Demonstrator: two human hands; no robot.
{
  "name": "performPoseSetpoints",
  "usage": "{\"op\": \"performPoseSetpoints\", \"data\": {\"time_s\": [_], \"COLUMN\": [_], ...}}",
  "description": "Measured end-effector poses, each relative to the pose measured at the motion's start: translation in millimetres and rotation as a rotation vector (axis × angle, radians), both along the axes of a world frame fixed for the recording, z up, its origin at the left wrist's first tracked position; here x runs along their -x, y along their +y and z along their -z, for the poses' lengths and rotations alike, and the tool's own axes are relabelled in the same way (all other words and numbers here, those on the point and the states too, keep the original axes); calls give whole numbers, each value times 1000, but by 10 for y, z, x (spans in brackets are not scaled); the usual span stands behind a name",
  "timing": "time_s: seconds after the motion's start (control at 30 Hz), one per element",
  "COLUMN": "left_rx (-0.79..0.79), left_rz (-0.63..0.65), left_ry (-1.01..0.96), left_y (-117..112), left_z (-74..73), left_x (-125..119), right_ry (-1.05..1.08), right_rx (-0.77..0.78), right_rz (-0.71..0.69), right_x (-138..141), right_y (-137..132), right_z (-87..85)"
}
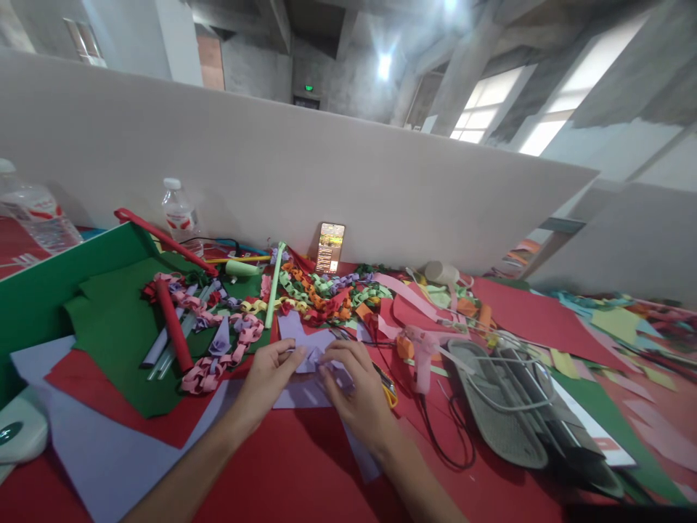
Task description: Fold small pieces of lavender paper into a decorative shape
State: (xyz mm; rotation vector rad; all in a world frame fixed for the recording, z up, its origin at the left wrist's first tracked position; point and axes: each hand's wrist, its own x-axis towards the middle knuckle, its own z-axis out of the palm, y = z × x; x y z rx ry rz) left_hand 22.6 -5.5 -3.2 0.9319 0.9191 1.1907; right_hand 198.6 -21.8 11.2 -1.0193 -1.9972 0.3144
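Observation:
Between my hands is a small folded piece of purple paper (312, 359). My left hand (275, 374) pinches its left side between thumb and fingers. At its right side, my right hand (353, 385) has curled fingers closed on the edge. Larger purple sheets (302, 396) lie under both hands on the red table (272, 472). Yellow-handled scissors (390, 392) lie partly hidden behind my right hand. Just to the right is a pink hot glue gun (422, 359) with a dark cable.
Coloured paper chains (321, 294) and a propped phone (329, 247) stand ahead, before a white partition (327, 174). Rolled red paper (174, 327) lies left, near a green box wall (70, 290) and a water bottle (179, 214). A grey case (495, 399) with cables sits right.

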Motion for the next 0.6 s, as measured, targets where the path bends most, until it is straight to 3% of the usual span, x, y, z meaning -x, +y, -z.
{"op": "performPoseSetpoints", "data": {"time_s": [0.37, 0.6], "left_rx": [-170, -124], "left_rz": [97, 90], "left_ry": [244, 178], "left_y": [-32, -23], "left_z": [-45, -12], "left_x": [3, 1], "right_ry": [85, 86], "right_rx": [197, 102], "right_rz": [10, 26], "right_x": [28, -2], "right_y": [9, 17], "right_z": [-6, 28]}}
